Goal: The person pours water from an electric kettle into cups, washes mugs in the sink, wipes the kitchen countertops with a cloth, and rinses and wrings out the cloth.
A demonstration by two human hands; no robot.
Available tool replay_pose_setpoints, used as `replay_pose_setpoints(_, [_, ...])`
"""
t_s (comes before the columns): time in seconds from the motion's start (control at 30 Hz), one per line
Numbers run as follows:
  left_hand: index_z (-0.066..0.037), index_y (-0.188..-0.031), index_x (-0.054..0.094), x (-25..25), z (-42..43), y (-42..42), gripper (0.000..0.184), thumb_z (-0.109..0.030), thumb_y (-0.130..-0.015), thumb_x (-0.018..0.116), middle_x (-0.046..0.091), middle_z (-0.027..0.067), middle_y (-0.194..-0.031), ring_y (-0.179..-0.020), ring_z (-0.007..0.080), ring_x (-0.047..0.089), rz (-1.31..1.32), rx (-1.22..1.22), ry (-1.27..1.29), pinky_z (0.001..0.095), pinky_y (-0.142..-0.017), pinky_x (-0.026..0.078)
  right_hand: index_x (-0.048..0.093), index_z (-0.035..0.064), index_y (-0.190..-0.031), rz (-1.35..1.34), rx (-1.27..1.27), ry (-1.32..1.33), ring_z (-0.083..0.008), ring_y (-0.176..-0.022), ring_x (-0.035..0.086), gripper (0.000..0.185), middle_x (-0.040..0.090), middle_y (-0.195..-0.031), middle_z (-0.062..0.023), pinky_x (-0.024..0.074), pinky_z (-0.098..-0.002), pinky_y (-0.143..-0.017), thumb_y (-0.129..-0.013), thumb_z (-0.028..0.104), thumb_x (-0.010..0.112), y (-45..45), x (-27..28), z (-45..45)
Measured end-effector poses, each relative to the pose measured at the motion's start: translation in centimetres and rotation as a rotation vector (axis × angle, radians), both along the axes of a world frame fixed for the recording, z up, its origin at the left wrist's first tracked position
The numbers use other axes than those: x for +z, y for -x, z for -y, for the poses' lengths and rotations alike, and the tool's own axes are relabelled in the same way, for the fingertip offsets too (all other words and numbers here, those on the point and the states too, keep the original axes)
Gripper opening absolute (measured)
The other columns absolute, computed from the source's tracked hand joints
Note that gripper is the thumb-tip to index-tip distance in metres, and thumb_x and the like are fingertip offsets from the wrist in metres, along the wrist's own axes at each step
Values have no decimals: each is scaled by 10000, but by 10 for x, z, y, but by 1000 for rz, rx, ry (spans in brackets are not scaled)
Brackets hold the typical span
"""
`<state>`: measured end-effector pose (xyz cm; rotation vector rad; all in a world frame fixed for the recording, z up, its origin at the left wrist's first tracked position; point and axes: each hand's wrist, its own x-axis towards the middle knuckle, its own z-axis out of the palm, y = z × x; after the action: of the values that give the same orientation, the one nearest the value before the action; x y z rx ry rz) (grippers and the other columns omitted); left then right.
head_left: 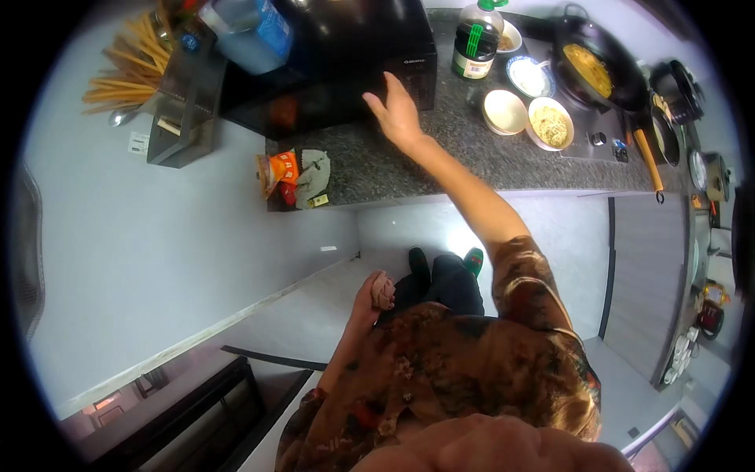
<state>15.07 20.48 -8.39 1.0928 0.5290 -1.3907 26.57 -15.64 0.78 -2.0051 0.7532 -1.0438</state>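
My right hand (399, 116) is stretched out over the counter, fingers extended and thumb apart, holding nothing. It is in front of the right part of a black microwave (330, 90); whether it touches the front I cannot tell. Low by my left leg, my left hand (363, 305) is closed around a crumpled pinkish-brown cloth (383, 291). On the microwave stands a translucent container with a blue label (255, 35). At the counter's left corner lie an orange packet (281, 169) and a grey-green cloth (314, 173).
Right of the microwave stand an oil bottle (476, 43), a pale bowl (505, 112), a bowl of shredded food (550, 126) and a blue-rimmed bowl (528, 77). A wok (625, 79) with yellow food sits on the stove. A chopstick holder (185, 110) hangs on the left wall.
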Motion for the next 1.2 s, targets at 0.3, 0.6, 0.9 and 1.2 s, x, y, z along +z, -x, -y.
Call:
replay_pose_setpoints(0.3, [-75, -906, 593, 8, 14, -2, 340, -411, -898, 541, 602, 44, -732, -585, 188, 576, -8, 12, -36, 319, -519, 466, 432, -76, -1123, 65, 169, -204, -390, -951, 565, 422, 596, -969, -234, 448, -442, -830, -807, 84, 662, 32, 2, -69])
replay_pose_setpoints(0.6, [-84, -903, 593, -2, 20, -4, 352, -432, -895, 539, 600, 29, -728, -581, 184, 574, -31, -21, -63, 321, -510, 459, 450, -110, -1104, -76, -6, -139, -448, -917, 577, 353, 585, -961, -314, 459, -477, -824, -838, 88, 572, -15, -5, -5])
replay_pose_setpoints(0.9, [-87, -912, 600, 2, 29, 2, 343, -423, -906, 530, 607, 28, -733, -579, 184, 580, -26, -54, -50, 310, -528, 467, 554, -35, -1046, -60, 100, -31, -373, -992, 568, 338, 618, -1010, -209, 454, -431, -863, -791, 157, 662, 14, -8, 26])
replay_pose_setpoints(1.2, [-86, -924, 602, -8, 17, 6, 343, -423, -897, 548, 613, 32, -754, -582, 188, 587, -34, -20, -103, 317, -514, 476, 506, -64, -1107, -153, -243, 118, -380, -1012, 508, 590, 547, -1057, -230, 425, -436, -875, -774, 368, 729, 33, -36, 70])
